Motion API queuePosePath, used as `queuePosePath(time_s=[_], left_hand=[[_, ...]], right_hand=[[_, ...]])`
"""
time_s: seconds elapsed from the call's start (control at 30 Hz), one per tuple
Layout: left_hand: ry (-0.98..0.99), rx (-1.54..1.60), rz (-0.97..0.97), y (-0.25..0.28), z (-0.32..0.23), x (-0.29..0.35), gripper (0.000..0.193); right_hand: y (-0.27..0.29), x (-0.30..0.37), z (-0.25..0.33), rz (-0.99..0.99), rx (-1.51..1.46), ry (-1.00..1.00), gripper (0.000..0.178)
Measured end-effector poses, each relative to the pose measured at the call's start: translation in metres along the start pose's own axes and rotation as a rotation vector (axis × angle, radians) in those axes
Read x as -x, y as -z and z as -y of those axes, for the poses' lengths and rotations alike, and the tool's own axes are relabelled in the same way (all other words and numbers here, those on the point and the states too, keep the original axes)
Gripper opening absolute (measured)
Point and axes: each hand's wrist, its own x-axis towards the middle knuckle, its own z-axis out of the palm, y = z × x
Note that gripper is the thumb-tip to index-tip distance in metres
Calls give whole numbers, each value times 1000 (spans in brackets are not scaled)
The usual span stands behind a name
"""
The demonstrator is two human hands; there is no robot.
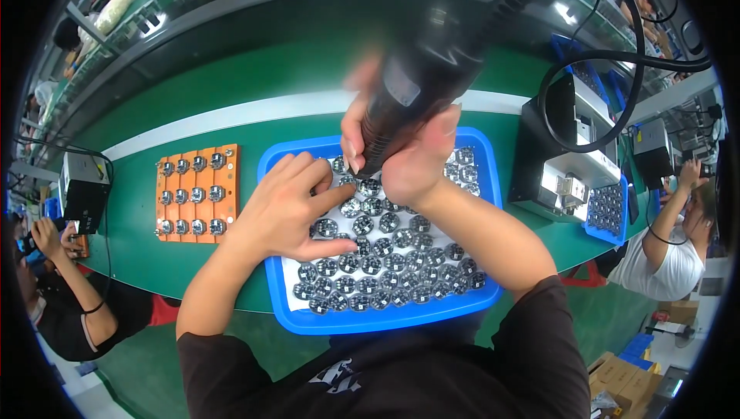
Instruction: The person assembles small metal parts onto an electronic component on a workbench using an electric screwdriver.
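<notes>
My right hand is wrapped round a black electric screwdriver, its thick cable rising from the top. The tool is tilted, its lower end close over the small round black-and-silver parts in a blue tray. The screwdriver and hand hide some far parts. My left hand lies over the tray's left side, thumb and index finger stretched apart and the other fingers bent. Its index fingertip is at a part beside the tool's lower end; whether it touches the part, I cannot tell. Nothing shows held in that hand.
An orange fixture with rows of similar parts lies left of the tray on the green table. A black-and-silver machine stands right, beneath a looping black cable. Another blue tray is beside it. People work at both sides.
</notes>
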Motion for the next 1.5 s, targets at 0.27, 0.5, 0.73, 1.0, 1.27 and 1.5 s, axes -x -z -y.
queuePosePath(time_s=[0.27, 0.5, 0.73, 1.0, 1.27, 1.5], left_hand=[[21, -70, 35, -7, -11, 0, 61], [28, -95, 28, -10, -16, 2, 58], [9, -85, 18, -7, -14, -4, 57], [0, -74, 58, 2, -16, 4, 53], [-32, -104, 19, -5, -17, 6, 59], [-21, -54, -36, -5, -24, 12, 54]], right_hand=[[-2, 3, 6, -17, -68, -19, 105], [-9, 4, -6, 24, -106, -4, 105], [-8, -1, -8, -5, -83, 19, 105], [-24, 0, -14, 66, -123, -48, 105], [-25, 5, -15, 134, -32, -86, 95], [-22, 6, -28, 147, -45, -34, 90]])
